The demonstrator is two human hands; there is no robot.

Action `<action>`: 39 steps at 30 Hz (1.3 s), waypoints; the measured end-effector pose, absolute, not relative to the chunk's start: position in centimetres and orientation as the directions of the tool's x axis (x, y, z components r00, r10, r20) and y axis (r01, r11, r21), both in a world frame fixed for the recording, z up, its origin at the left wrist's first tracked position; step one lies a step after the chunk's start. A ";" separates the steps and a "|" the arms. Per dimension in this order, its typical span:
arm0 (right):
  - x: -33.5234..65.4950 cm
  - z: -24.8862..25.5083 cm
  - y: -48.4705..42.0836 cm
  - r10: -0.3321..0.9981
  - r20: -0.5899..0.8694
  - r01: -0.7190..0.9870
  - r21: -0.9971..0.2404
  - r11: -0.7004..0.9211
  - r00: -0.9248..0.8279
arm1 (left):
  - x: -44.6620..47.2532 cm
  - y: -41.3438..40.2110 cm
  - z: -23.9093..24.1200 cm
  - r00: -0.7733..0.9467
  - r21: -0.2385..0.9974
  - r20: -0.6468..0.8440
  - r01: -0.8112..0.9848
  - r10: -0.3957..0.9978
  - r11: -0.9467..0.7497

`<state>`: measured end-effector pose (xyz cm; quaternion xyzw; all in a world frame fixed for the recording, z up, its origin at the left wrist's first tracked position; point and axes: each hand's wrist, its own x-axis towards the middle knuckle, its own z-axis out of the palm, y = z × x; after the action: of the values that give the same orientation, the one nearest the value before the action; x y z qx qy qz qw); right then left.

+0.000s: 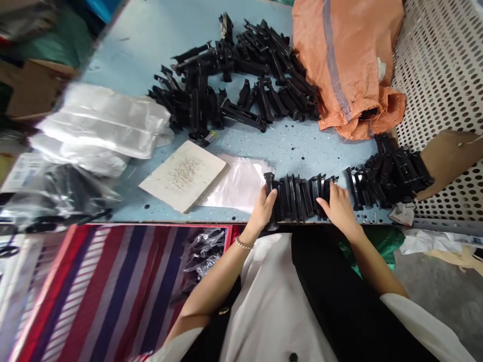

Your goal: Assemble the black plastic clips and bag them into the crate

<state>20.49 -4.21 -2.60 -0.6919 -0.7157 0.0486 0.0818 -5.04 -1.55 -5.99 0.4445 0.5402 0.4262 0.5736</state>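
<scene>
A row of slim black plastic parts (296, 198) stands side by side at the table's front edge, between my hands. My left hand (264, 210) is closed on the part at the row's left end, thumb on the near side. At the right end, my right hand (338, 207) holds the row, with its thumb stretched across the front and its other fingers partly hidden behind. Just right of that hand lies a second group of the same black parts (390, 173). A large loose pile of them (199, 85) spreads over the back of the table.
Clear plastic bags (239, 183) lie partly under a worn square board (183, 176) left of my hands. A stack of bags (109, 120) sits farther left. An orange woven sack (350, 55) stands at back right beside a perforated panel (441, 65). Cardboard (449, 161) leans there.
</scene>
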 end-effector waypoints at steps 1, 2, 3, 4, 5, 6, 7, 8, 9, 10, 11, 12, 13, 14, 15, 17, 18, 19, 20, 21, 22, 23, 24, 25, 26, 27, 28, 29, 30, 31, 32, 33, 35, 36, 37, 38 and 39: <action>20.9 -3.3 -3.6 0.999 0.029 0.981 -0.190 0.040 -0.035 | -4.6 -1.3 -6.4 0.041 0.980 -0.199 0.004 0.979 0.199; 21.3 -4.0 -2.7 0.999 0.013 0.977 -0.210 0.048 -0.046 | -4.1 -1.0 -6.7 0.019 0.986 -0.168 0.002 0.986 0.168; 21.5 -4.4 -1.6 0.999 0.001 0.970 -0.237 0.053 -0.054 | -3.7 -0.7 -6.9 -0.010 0.987 -0.158 -0.018 0.987 0.158; 21.7 -4.4 -0.5 0.998 -0.005 0.963 -0.265 0.057 -0.060 | -3.5 -0.3 -7.0 -0.043 0.982 -0.181 -0.059 0.983 0.178; 21.7 -4.1 0.5 0.998 -0.004 0.955 -0.292 0.061 -0.065 | -3.4 0.0 -7.0 -0.065 0.966 -0.238 -0.123 0.969 0.229; 21.6 -3.5 1.3 0.997 0.008 0.946 -0.316 0.070 -0.071 | -3.5 0.3 -6.9 -0.069 0.931 -0.322 -0.206 0.944 0.303; 21.2 -2.7 1.7 0.996 0.027 0.935 -0.345 0.085 -0.081 | -3.8 0.4 -6.6 -0.052 0.876 -0.412 -0.296 0.910 0.380; 20.5 -1.7 1.7 0.994 0.043 0.916 -0.387 0.107 -0.098 | -4.1 0.3 -6.3 -0.029 0.814 -0.483 -0.384 0.875 0.436; 19.5 -0.6 1.3 0.991 0.040 0.883 -0.450 0.132 -0.128 | -4.4 0.1 -5.8 -0.022 0.763 -0.518 -0.464 0.855 0.450; 18.3 0.3 0.6 0.984 0.020 0.833 -0.531 0.159 -0.174 | -4.6 -0.2 -5.3 -0.048 0.735 -0.521 -0.533 0.852 0.419; 16.8 1.0 -0.4 0.969 -0.032 0.758 -0.630 0.171 -0.245 | -4.6 -0.6 -4.8 -0.097 0.727 -0.500 -0.586 0.861 0.357; 15.2 1.5 -1.4 0.944 -0.089 0.674 -0.721 0.160 -0.319 | -4.4 -1.1 -4.2 -0.151 0.728 -0.470 -0.624 0.869 0.285; 13.7 1.7 -2.3 0.921 -0.124 0.602 -0.787 0.137 -0.371 | -4.2 -1.5 -3.7 -0.192 0.729 -0.442 -0.646 0.876 0.227; 12.4 1.6 -3.1 0.909 -0.148 0.546 -0.832 0.099 -0.390 | -3.9 -1.9 -3.3 -0.207 0.729 -0.420 -0.656 0.884 0.193; 11.4 1.3 -3.7 0.908 -0.166 0.500 -0.864 0.054 -0.385 | -3.6 -2.3 -3.1 -0.197 0.733 -0.399 -0.655 0.895 0.183; 10.5 0.2 -4.0 0.921 -0.217 0.412 -0.908 -0.069 -0.323 | -3.7 -2.6 -3.1 -0.137 0.777 -0.329 -0.602 0.934 0.185; 10.5 -0.4 -3.8 0.925 -0.250 0.350 -0.926 -0.142 -0.286 | -4.1 -2.6 -3.4 -0.112 0.831 -0.266 -0.531 0.957 0.169; 10.9 -0.9 -3.6 0.927 -0.281 0.268 -0.939 -0.213 -0.248 | -4.8 -2.5 -3.8 -0.101 0.902 -0.187 -0.411 0.977 0.131; 11.4 -1.3 -3.3 0.931 -0.303 0.166 -0.948 -0.272 -0.202 | -5.7 -2.3 -4.4 -0.106 0.970 -0.099 -0.232 0.989 0.073; 12.1 -1.5 -3.0 0.937 -0.315 0.051 -0.949 -0.311 -0.154 | -6.8 -2.0 -5.0 -0.115 1.000 -0.009 -0.005 0.993 0.008; 12.7 -1.6 -2.8 0.940 -0.323 -0.061 -0.942 -0.331 -0.112 | -7.9 -1.7 -5.7 -0.114 0.971 0.074 0.236 0.991 -0.046; 13.2 -1.6 -2.7 0.941 -0.330 -0.159 -0.927 -0.339 -0.081 | -8.9 -1.4 -6.3 -0.098 0.892 0.136 0.445 0.986 -0.079; 13.6 -1.4 -2.6 0.940 -0.335 -0.235 -0.910 -0.341 -0.063 | -9.9 -1.0 -6.9 -0.071 0.800 0.167 0.593 0.983 -0.093; 13.7 -1.2 -2.6 0.937 -0.342 -0.285 -0.894 -0.346 -0.064 | -10.8 -0.7 -7.5 -0.044 0.730 0.168 0.677 0.985 -0.094; 13.7 -1.0 -2.6 0.933 -0.350 -0.315 -0.879 -0.357 -0.081 | -11.6 -0.4 -7.8 -0.022 0.701 0.145 0.708 0.989 -0.087; 13.5 -0.9 -2.6 0.927 -0.359 -0.335 -0.865 -0.374 -0.108 | -12.3 0.0 -8.1 -0.026 0.712 0.110 0.699 0.994 -0.061; 13.1 -0.9 -2.5 0.918 -0.369 -0.354 -0.848 -0.395 -0.142 | -12.9 0.3 -8.2 -0.059 0.750 0.063 0.661 0.996 -0.008; 12.6 -1.0 -2.5 0.906 -0.381 -0.373 -0.826 -0.423 -0.184 | -13.5 0.6 -8.2 -0.106 0.799 0.000 0.598 0.994 0.064; 12.0 -1.1 -2.3 0.890 -0.393 -0.392 -0.800 -0.455 -0.231 | -14.0 0.9 -8.1 -0.150 0.846 -0.072 0.515 0.986 0.141; 11.3 -1.4 -2.0 0.872 -0.403 -0.413 -0.770 -0.487 -0.277 | -14.4 1.1 -8.0 -0.182 0.882 -0.143 0.423 0.973 0.209; 10.5 -1.6 -1.7 0.855 -0.410 -0.435 -0.738 -0.516 -0.318 | -14.8 1.3 -7.8 -0.198 0.906 -0.199 0.336 0.960 0.258; 9.6 -1.8 -1.2 0.838 -0.415 -0.457 -0.705 -0.543 -0.355 | -15.2 1.4 -7.6 -0.201 0.922 -0.231 0.267 0.952 0.281; 7.7 -2.1 -0.1 0.803 -0.418 -0.497 -0.634 -0.593 -0.426 | -15.5 1.4 -7.3 -0.192 0.942 -0.235 0.196 0.953 0.272; 6.8 -2.2 0.5 0.783 -0.416 -0.511 -0.597 -0.619 -0.462 | -15.5 1.3 -7.2 -0.187 0.947 -0.228 0.186 0.956 0.262; 5.9 -2.2 1.1 0.765 -0.411 -0.521 -0.564 -0.641 -0.496 | -15.4 1.3 -7.2 -0.179 0.949 -0.221 0.186 0.959 0.253; 5.0 -2.2 1.8 0.752 -0.403 -0.528 -0.540 -0.655 -0.521 | -15.4 1.2 -7.2 -0.171 0.951 -0.213 0.191 0.962 0.244; 4.3 -2.2 2.4 0.749 -0.395 -0.535 -0.529 -0.659 -0.532 | -15.3 1.2 -7.3 -0.163 0.953 -0.200 0.197 0.966 0.231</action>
<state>4.31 2.38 -2.21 -0.3066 -0.1745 0.8577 0.3742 -15.32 1.19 -7.27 0.4567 0.6368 0.4197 0.4580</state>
